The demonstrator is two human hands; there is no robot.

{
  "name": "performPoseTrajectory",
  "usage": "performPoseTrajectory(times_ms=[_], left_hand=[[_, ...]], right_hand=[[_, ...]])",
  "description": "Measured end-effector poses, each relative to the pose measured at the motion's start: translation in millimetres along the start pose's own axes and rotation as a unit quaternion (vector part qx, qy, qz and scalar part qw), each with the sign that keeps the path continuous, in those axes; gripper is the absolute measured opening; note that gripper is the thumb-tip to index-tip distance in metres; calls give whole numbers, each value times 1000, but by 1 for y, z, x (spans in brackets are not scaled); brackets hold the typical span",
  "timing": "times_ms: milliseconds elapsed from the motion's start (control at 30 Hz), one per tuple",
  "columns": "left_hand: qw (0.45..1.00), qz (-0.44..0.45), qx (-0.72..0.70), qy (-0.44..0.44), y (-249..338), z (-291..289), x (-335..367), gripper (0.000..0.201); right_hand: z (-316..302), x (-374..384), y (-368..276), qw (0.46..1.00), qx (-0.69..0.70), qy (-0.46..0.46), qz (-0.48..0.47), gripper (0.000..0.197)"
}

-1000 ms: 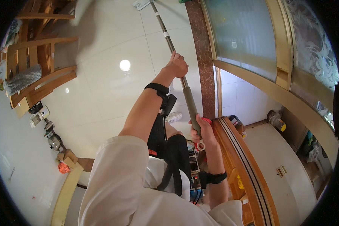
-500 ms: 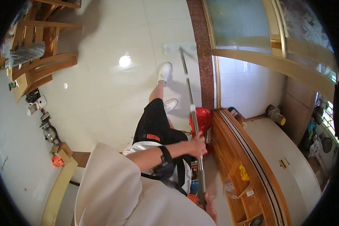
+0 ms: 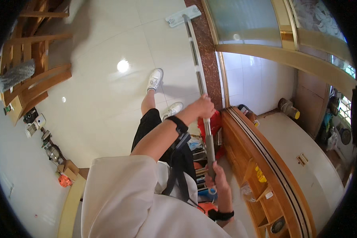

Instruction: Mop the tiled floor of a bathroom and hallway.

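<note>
A flat mop with a long metal pole runs from my body out to the far floor. Its white rectangular head lies by the brown stone strip, its right end reaching over that strip. My left hand is wrapped round the middle of the pole, palm side hidden. Lower down, my right hand grips the dark grey handle near its end, where a hanging ring shows. Beside the pole, a red bag sits against the wooden cabinet, just past my left hand.
A wooden cabinet with open shelves stands close on my right. Beyond the brown stone strip are frosted sliding doors. Wooden chairs stand far left. Small appliances and a cardboard box line the left wall. My white shoes are on the tiles.
Both hands and the mop have moved forward, away from my body. The mop head has slid farther off and turned, its right end now over the brown strip.
</note>
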State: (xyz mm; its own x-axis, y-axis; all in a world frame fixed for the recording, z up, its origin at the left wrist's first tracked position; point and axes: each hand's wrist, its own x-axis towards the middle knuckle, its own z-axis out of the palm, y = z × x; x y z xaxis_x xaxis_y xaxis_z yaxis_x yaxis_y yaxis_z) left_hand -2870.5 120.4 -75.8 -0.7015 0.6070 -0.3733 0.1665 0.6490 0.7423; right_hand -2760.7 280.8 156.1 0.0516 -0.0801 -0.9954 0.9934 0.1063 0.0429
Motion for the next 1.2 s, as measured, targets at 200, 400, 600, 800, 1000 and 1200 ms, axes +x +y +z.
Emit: performPoseTrajectory(times_ms=[200, 400, 600, 800, 1000, 1200], left_hand=[[994, -3, 100, 43, -96, -67, 22, 41], [992, -17, 122, 7, -124, -83, -2, 37], [992, 42, 122, -7, -106, -13, -99, 38], [984, 106, 78, -118, -44, 68, -232, 35], [945, 157, 48, -285, 3, 83, -369, 36], [912, 201, 18, -358, -4, 59, -401, 36]], right_hand=[[55, 58, -74, 994, 53, -82, -45, 43], [103, 87, -50, 986, 134, -91, -41, 43], [154, 69, 72, 979, 184, -87, 3, 47], [205, 15, 235, 931, 336, -136, 51, 45], [286, -66, 340, 813, 520, -209, 161, 49], [345, -83, 348, 838, 506, -189, 81, 52]])
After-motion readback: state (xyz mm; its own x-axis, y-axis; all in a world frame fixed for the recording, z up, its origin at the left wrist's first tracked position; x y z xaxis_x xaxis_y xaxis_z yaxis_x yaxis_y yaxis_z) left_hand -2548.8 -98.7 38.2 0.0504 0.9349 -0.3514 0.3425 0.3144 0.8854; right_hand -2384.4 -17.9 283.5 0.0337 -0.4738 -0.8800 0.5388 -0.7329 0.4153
